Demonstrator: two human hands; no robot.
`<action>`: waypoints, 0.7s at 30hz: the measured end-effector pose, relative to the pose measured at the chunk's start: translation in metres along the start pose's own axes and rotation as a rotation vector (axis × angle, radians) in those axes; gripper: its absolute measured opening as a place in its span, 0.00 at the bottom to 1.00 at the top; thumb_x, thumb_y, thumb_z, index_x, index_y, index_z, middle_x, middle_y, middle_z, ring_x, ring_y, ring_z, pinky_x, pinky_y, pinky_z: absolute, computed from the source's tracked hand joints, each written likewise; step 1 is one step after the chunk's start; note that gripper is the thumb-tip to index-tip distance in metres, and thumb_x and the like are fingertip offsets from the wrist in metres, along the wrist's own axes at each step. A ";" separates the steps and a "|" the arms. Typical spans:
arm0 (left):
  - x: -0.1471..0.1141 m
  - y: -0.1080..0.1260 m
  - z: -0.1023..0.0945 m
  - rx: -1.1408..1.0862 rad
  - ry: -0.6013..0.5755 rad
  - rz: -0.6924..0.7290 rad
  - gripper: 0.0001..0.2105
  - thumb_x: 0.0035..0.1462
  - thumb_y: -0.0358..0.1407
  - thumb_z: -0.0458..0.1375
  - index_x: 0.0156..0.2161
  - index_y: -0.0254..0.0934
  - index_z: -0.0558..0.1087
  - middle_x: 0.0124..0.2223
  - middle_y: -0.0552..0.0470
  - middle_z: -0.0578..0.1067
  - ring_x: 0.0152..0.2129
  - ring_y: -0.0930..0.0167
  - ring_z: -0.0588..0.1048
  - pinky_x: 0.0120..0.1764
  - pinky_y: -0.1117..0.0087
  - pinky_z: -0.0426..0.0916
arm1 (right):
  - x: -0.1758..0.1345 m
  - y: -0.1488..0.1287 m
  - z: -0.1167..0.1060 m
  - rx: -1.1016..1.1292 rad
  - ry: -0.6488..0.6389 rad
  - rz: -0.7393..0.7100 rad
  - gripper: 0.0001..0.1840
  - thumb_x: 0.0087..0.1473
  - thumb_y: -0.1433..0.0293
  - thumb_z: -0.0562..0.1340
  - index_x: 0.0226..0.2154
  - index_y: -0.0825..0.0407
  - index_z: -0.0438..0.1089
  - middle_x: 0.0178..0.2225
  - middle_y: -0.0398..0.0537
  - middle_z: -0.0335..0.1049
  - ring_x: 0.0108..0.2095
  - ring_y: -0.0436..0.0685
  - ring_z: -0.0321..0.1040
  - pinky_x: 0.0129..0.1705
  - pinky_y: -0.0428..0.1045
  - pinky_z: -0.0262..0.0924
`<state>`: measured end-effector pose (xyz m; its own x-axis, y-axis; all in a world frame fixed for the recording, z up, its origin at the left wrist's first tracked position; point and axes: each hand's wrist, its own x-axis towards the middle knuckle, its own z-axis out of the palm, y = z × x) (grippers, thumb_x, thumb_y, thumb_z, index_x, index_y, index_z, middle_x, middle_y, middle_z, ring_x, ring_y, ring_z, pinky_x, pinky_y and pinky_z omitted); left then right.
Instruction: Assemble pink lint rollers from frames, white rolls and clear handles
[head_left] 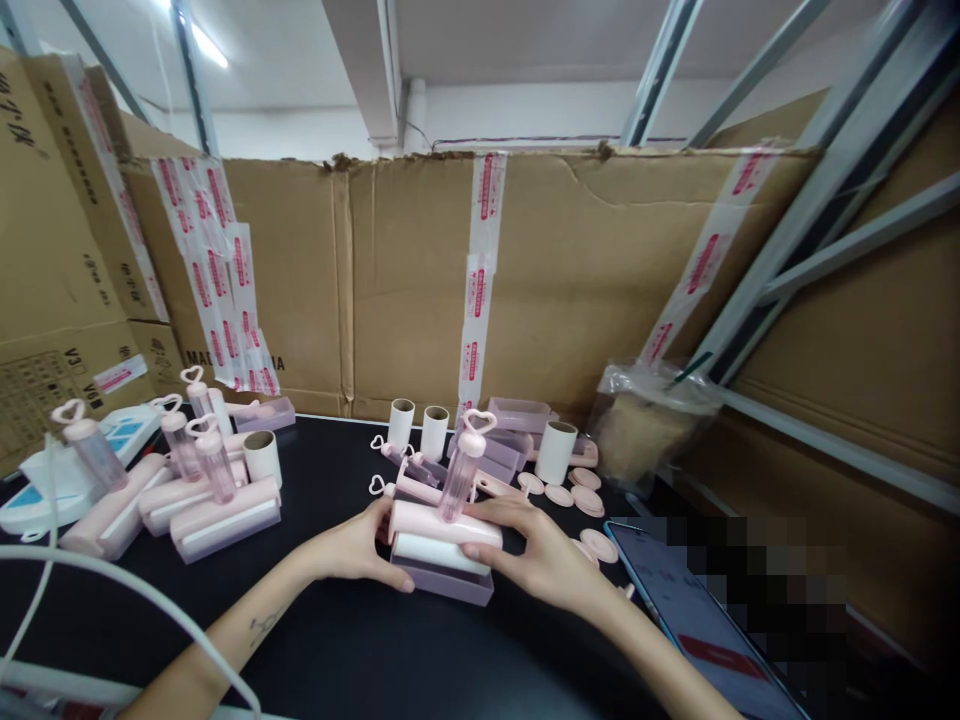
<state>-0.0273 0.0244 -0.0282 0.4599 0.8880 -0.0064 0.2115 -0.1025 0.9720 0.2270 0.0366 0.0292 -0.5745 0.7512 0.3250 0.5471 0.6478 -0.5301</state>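
Note:
A pink lint roller (442, 527) with a white paper roll inside sits upright in front of me, between both hands. Its clear pink handle (459, 480) points up and ends in a heart-shaped loop. Below the white roll is a translucent purple cover (442, 580). My left hand (367, 548) grips the left end, thumb along the cover's front edge. On the right, my right hand (536, 550) closes over the pink body and the right end of the roll. Its fingertips behind the body are partly hidden.
Several similar lint rollers (225, 515) stand at the left beside a white and blue device (26, 500). Behind are white paper rolls (556, 453), purple covers (502, 455) and pink discs (587, 500). A phone (697, 620) lies right; a white cable (142, 590) crosses the left front.

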 end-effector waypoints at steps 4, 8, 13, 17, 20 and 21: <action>0.000 0.001 0.000 0.004 -0.010 -0.002 0.42 0.34 0.34 0.70 0.56 0.38 0.57 0.51 0.44 0.68 0.48 0.60 0.68 0.51 0.58 0.59 | -0.003 -0.007 0.000 -0.112 0.017 -0.097 0.18 0.50 0.61 0.63 0.43 0.51 0.74 0.41 0.50 0.77 0.43 0.63 0.71 0.49 0.58 0.60; -0.001 0.001 -0.001 0.047 -0.007 -0.026 0.40 0.33 0.35 0.70 0.53 0.37 0.58 0.47 0.47 0.68 0.44 0.62 0.68 0.48 0.61 0.62 | -0.005 -0.011 0.000 -0.175 -0.001 -0.131 0.18 0.52 0.63 0.62 0.46 0.50 0.72 0.43 0.50 0.76 0.43 0.63 0.72 0.48 0.58 0.59; -0.004 0.004 -0.001 0.114 0.013 -0.035 0.33 0.33 0.38 0.70 0.46 0.36 0.63 0.40 0.52 0.69 0.40 0.64 0.68 0.46 0.64 0.61 | -0.001 -0.014 -0.001 -0.131 -0.068 -0.130 0.19 0.52 0.64 0.63 0.47 0.46 0.71 0.44 0.47 0.76 0.43 0.62 0.71 0.49 0.57 0.59; -0.003 0.005 -0.002 0.124 0.006 -0.025 0.35 0.33 0.38 0.70 0.48 0.36 0.61 0.41 0.52 0.68 0.42 0.64 0.67 0.47 0.65 0.60 | -0.001 -0.013 0.002 -0.069 -0.051 -0.097 0.19 0.51 0.63 0.63 0.46 0.47 0.72 0.45 0.50 0.75 0.45 0.64 0.70 0.50 0.59 0.60; -0.003 0.007 -0.002 0.115 -0.002 -0.015 0.36 0.34 0.37 0.70 0.50 0.37 0.60 0.43 0.51 0.68 0.43 0.64 0.67 0.48 0.64 0.59 | -0.003 -0.014 0.005 0.035 -0.044 -0.032 0.18 0.51 0.64 0.63 0.46 0.50 0.73 0.45 0.50 0.74 0.46 0.65 0.70 0.50 0.58 0.62; -0.003 0.007 -0.003 0.110 -0.004 -0.012 0.36 0.34 0.37 0.70 0.50 0.37 0.60 0.43 0.51 0.68 0.42 0.64 0.67 0.47 0.64 0.60 | -0.004 -0.015 0.005 0.072 -0.040 -0.008 0.18 0.51 0.64 0.63 0.45 0.50 0.73 0.45 0.50 0.74 0.47 0.64 0.70 0.50 0.57 0.62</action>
<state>-0.0294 0.0221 -0.0206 0.4599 0.8878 -0.0193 0.3105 -0.1405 0.9401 0.2178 0.0232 0.0315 -0.6032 0.7395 0.2988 0.4983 0.6419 -0.5829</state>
